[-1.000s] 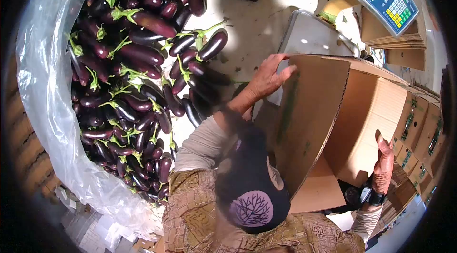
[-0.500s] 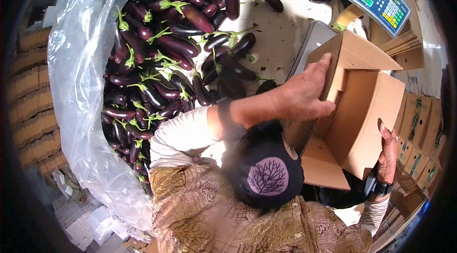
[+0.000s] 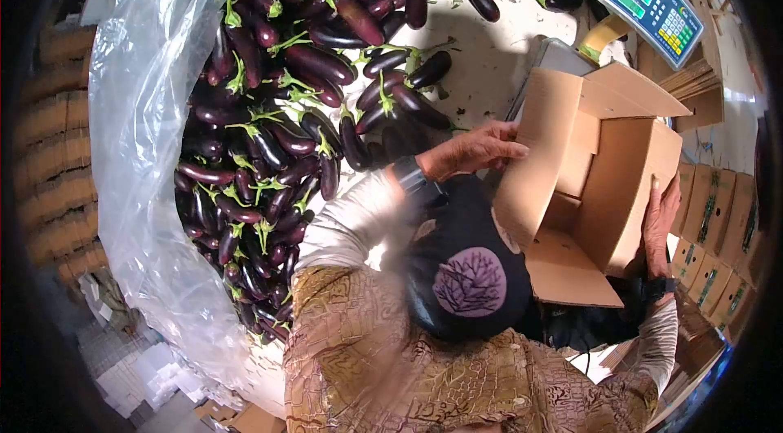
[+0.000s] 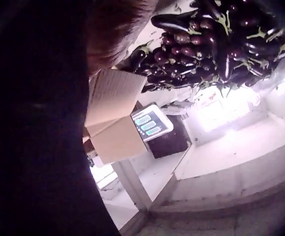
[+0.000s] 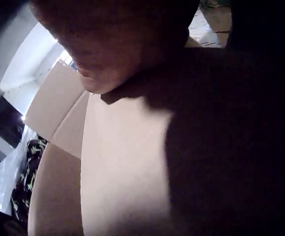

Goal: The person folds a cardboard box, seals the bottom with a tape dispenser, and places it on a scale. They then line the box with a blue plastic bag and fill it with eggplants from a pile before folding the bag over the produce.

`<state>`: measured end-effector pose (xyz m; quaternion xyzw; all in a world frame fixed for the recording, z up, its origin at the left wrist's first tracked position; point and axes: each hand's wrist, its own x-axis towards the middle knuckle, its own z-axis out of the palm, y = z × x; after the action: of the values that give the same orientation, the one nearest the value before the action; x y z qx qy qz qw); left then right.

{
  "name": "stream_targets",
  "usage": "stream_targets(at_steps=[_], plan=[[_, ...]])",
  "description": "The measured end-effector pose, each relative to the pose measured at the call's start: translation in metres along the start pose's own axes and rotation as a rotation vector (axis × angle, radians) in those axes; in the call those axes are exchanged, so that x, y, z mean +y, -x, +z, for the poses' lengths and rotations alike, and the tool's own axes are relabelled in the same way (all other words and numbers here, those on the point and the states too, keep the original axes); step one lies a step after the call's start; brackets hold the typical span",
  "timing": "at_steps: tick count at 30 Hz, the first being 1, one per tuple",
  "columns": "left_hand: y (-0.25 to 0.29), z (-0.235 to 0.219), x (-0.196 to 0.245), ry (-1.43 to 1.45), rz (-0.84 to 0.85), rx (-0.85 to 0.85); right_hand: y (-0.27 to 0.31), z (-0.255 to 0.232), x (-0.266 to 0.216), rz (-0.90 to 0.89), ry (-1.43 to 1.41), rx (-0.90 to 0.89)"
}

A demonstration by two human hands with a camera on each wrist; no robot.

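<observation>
Well, the cardboard box (image 3: 603, 188) sits before the person, just right of the dark cap (image 3: 465, 270), its flaps spread and bare brown walls showing inside. From where I stand, the right grip (image 3: 662, 209) has hold of the edge of its right-hand flap (image 3: 650, 160), a dark band round the wrist. The left grip (image 3: 477, 148) has its fingertips touching the left-hand flap (image 3: 538, 156), bent slightly; whether it pinches the card, I can't tell. Another flap (image 3: 567, 270) folds out toward the person.

Just behind the box, partly covered by it, is the scale's grey platform (image 3: 563, 56); I can't see whether the box touches it. Its blue display (image 3: 648, 2) is lit green, tilted at the far right.

To the left, a great heap of eggplants (image 3: 285, 66) covers much of the pale desk (image 3: 481, 50), green stems on, edged by a clear plastic sheet (image 3: 139, 148). A few lie looser near the left grip. Flattened cardboard (image 3: 693, 82) is stacked beside the display, and at the right edge stand cartons with green strips (image 3: 718, 205), their contents hidden.
</observation>
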<state>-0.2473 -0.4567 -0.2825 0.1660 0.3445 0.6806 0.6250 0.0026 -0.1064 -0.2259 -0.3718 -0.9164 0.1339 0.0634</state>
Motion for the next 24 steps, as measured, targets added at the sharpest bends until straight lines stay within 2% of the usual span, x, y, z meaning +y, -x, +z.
stream_targets(at_steps=[1,3,5,7,8,9,10,11,12,13,14,15,16,18,19,21,22,23,24], plan=[[-0.003,-0.007,-0.005,-0.076,-0.051,0.000,0.000,0.005,-0.006,-0.034,0.117,0.018],[-0.006,-0.007,-0.014,-0.117,-0.016,-0.011,-0.002,0.008,-0.029,-0.082,0.001,-0.098],[-0.011,-0.004,-0.001,0.035,-0.072,-0.067,-0.011,0.019,-0.027,0.032,-0.143,-0.285],[-0.022,-0.017,-0.011,0.006,-0.113,-0.059,-0.017,0.015,-0.032,0.052,-0.258,-0.435],[-0.022,-0.016,-0.009,-0.054,-0.135,-0.016,-0.020,0.017,-0.007,0.045,-0.257,-0.443],[-0.022,-0.016,-0.007,-0.114,-0.157,0.026,-0.028,0.017,0.035,0.021,-0.326,-0.607],[-0.022,-0.021,-0.006,-0.109,-0.150,0.037,-0.036,0.020,0.059,-0.006,-0.393,-0.773],[-0.021,-0.028,-0.003,-0.135,-0.129,0.080,-0.037,0.017,0.045,-0.022,-0.389,-0.787],[-0.020,-0.038,0.000,-0.158,-0.111,0.127,-0.032,0.006,0.006,0.110,-0.482,-0.774],[-0.022,-0.062,-0.002,-0.502,0.050,0.261,-0.029,-0.005,-0.019,0.176,-0.524,-0.776],[-0.026,-0.088,-0.010,-0.862,0.162,0.502,-0.027,-0.015,-0.043,0.242,-0.566,-0.774],[-0.031,-0.115,-0.018,-1.206,0.189,0.805,-0.030,-0.016,-0.039,0.209,-0.474,-0.790],[-0.032,-0.132,-0.028,-1.544,0.143,1.236,-0.032,-0.013,-0.020,0.126,-0.346,-0.829],[-0.023,-0.166,-0.020,-1.627,-0.214,1.316,-0.032,-0.004,0.022,-0.085,-0.091,-0.864],[-0.024,-0.189,-0.029,-1.625,-0.210,1.316,-0.030,0.002,0.045,-0.174,-0.012,-0.875],[-0.025,-0.222,-0.053,-1.912,-0.060,1.435,-0.026,0.014,0.068,-0.214,0.031,-0.878],[-0.029,-0.230,-0.057,-1.905,-0.159,1.380,-0.026,0.013,0.074,-0.197,0.041,-0.878],[-0.027,-0.225,-0.053,-1.906,-0.162,1.373,-0.027,0.002,0.040,-0.138,0.055,-0.876],[-0.021,-0.213,-0.044,-1.809,-0.029,1.178,-0.022,-0.013,-0.011,-0.059,0.098,-0.859]])
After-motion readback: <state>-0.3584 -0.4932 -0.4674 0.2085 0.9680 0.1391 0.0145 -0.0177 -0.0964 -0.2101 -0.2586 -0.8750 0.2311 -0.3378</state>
